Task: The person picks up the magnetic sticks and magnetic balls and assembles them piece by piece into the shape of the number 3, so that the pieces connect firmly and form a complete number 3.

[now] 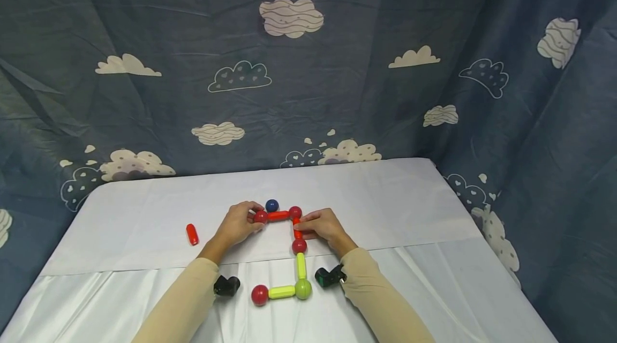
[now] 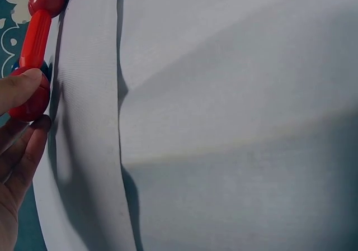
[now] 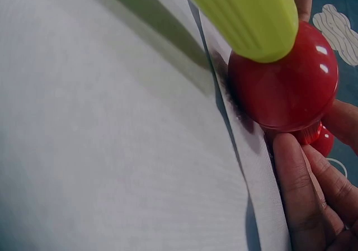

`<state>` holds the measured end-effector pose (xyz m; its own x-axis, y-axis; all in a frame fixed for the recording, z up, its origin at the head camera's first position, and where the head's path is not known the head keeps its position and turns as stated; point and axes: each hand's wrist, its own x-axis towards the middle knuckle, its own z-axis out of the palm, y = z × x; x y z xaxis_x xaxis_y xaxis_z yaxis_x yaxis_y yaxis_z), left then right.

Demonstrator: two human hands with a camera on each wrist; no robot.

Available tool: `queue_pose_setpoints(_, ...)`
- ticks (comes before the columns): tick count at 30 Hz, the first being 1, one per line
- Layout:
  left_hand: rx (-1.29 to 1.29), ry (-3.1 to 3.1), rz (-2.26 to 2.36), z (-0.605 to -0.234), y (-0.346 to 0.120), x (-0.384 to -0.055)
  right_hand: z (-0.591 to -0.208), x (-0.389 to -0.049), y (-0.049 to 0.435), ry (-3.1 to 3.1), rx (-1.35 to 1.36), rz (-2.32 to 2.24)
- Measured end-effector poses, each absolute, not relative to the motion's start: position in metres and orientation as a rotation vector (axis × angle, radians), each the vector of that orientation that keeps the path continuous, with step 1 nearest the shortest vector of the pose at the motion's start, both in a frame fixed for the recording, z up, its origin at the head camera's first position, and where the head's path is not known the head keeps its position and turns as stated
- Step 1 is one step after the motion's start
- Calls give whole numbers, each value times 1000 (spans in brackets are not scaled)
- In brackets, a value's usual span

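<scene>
A chain of balls and rods lies on the white cloth. My left hand [image 1: 242, 221] grips the red ball [image 1: 261, 217] at its upper left end, thumb on top in the left wrist view. From that ball a red rod [image 1: 278, 216] runs to a red corner ball [image 1: 295, 212]. My right hand [image 1: 324, 226] pinches the second red rod [image 1: 297, 229], which leads down to another red ball [image 3: 285, 80]. Below it follow a yellow-green rod [image 1: 301, 266], a green ball [image 1: 303, 289], a second yellow-green rod [image 1: 281, 292] and a red end ball [image 1: 260, 295].
A blue ball [image 1: 272, 205] sits just behind the upper red rod. One loose red rod [image 1: 192, 235] lies left of my left hand. The white-covered table [image 1: 385, 198] ends at a dark blue cloud-patterned curtain [image 1: 337, 86]. Black wrist cameras [image 1: 226, 285] hang by both sleeves.
</scene>
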<state>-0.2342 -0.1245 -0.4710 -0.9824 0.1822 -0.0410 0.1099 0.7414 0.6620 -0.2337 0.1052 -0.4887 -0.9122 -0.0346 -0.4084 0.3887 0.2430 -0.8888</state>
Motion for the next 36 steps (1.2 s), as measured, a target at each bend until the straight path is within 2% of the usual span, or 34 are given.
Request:
queue_pose_setpoints(19,257,2876,941,-466,-137,-227,-492,-233,103,2122,252,-1793)
queue_pose_setpoints(36,117,2900,913,-442,-207,-220,-492,-234,108,2132,257,-1791)
